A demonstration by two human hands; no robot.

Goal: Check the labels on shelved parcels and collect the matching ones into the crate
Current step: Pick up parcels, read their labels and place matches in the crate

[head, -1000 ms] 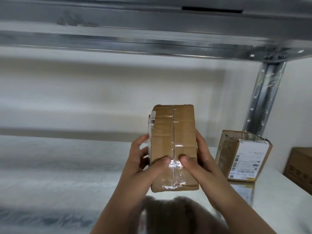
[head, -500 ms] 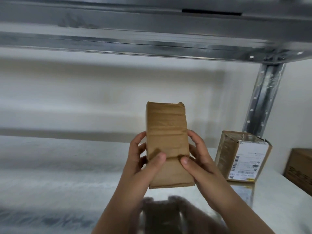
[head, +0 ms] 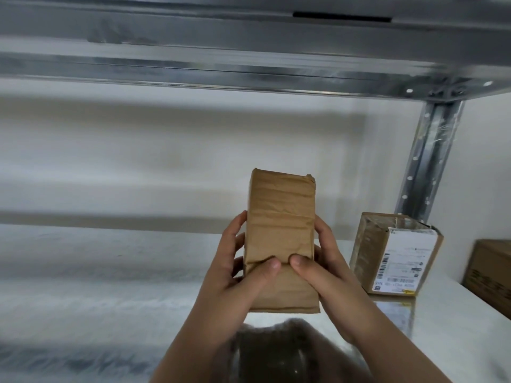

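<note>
I hold a small brown cardboard parcel (head: 280, 225) upright above the shiny metal shelf (head: 110, 286). My left hand (head: 235, 275) grips its left side and my right hand (head: 323, 269) grips its right side, both thumbs pressed on the plain creased face turned toward me. No label shows on that face. A second brown parcel (head: 392, 252) with a white barcode label stands on the shelf to the right, apart from my hands. No crate is in view.
A metal shelf beam (head: 249, 70) runs overhead, and an upright post (head: 425, 161) rises at the right behind the labelled parcel. Another brown box (head: 489, 275) sits at the far right edge. A white wall backs the shelf.
The parcel has been turned in my hands: the taped face with a label edge at its left gave way to a plain creased face. My thumbs shifted slightly; the parcel stays at the same height.
</note>
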